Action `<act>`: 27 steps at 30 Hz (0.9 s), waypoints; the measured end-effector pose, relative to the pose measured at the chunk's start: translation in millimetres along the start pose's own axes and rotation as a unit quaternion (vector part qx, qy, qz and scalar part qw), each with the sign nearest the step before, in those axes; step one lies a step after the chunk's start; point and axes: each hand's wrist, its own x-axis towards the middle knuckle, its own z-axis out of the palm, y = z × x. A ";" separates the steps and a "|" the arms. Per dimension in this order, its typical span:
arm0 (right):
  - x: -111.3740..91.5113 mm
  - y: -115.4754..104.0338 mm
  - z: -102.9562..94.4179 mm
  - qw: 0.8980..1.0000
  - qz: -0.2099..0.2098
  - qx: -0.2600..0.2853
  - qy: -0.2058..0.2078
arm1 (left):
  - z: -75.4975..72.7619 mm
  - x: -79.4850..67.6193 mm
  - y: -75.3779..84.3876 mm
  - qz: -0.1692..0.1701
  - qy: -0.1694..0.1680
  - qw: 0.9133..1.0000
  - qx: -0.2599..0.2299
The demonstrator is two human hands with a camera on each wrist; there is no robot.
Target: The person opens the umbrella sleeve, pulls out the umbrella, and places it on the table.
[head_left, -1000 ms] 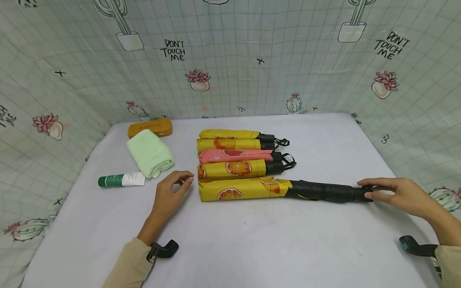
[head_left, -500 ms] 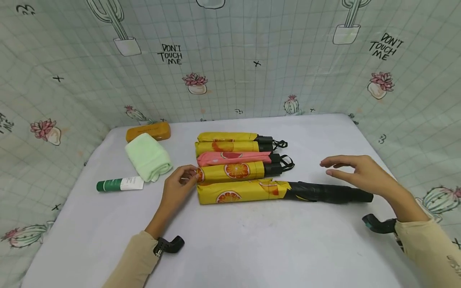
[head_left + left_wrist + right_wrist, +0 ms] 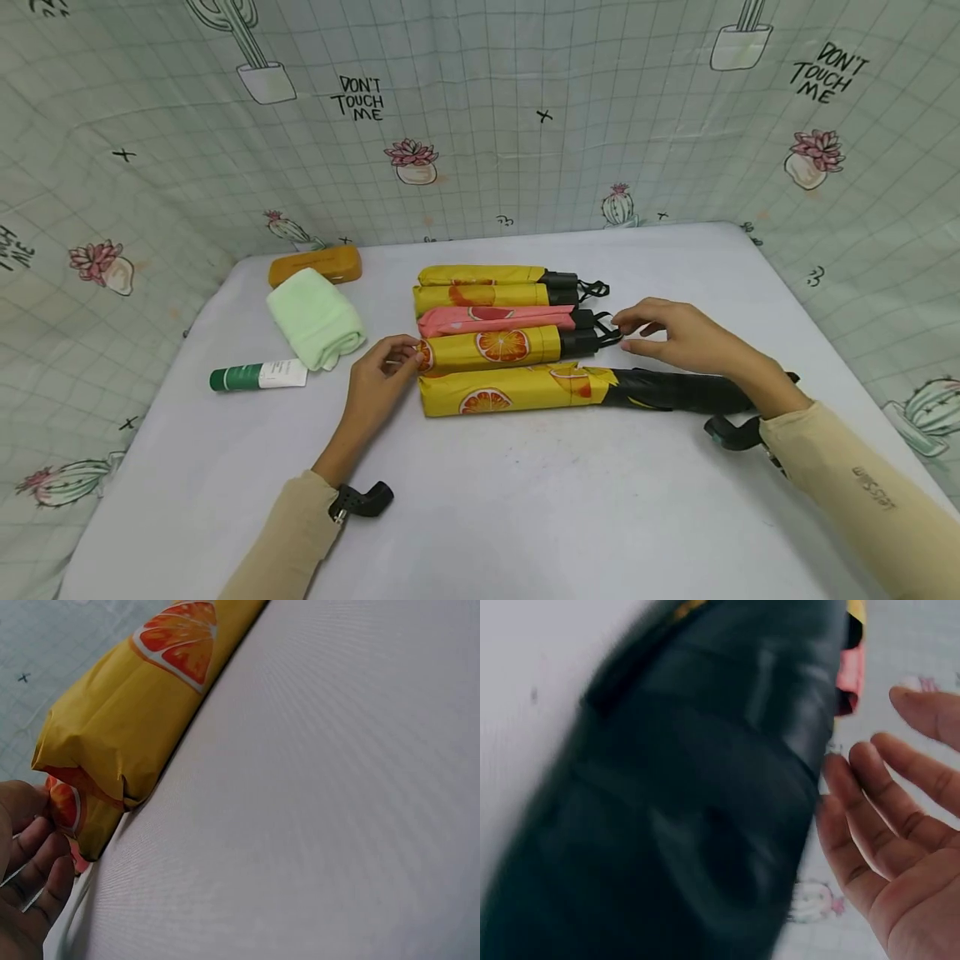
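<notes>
Several folded umbrellas lie side by side on the white table. In the head view, my left hand (image 3: 382, 371) pinches the left end of a short yellow umbrella (image 3: 453, 353) with orange slices. The left wrist view shows thumb and fingertips at that end (image 3: 66, 806), partly behind the longest umbrella (image 3: 120, 712). My right hand (image 3: 675, 337) is just right of the short umbrella's black wrist strap (image 3: 609, 337), thumb and fingers apart, holding nothing. Below it runs the longest umbrella's black section (image 3: 705, 772), large and blurred in the right wrist view.
Behind are a pink umbrella (image 3: 491, 319) and two more yellow ones, the nearer umbrella (image 3: 480, 295) beside the farther umbrella (image 3: 480, 275). At the left are a folded green towel (image 3: 315, 317), a green-and-white tube (image 3: 258, 376) and an orange-brown case (image 3: 315, 264).
My right hand has let go of the longest umbrella's right end and moved left to the short umbrella's strap. My left hand has moved right onto the short umbrella's end.
</notes>
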 end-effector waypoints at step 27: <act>28.6 2.6 44.8 0.998 -0.021 0.030 -0.055 | 0.4 -0.5 1.9 0.023 0.026 0.999 -0.035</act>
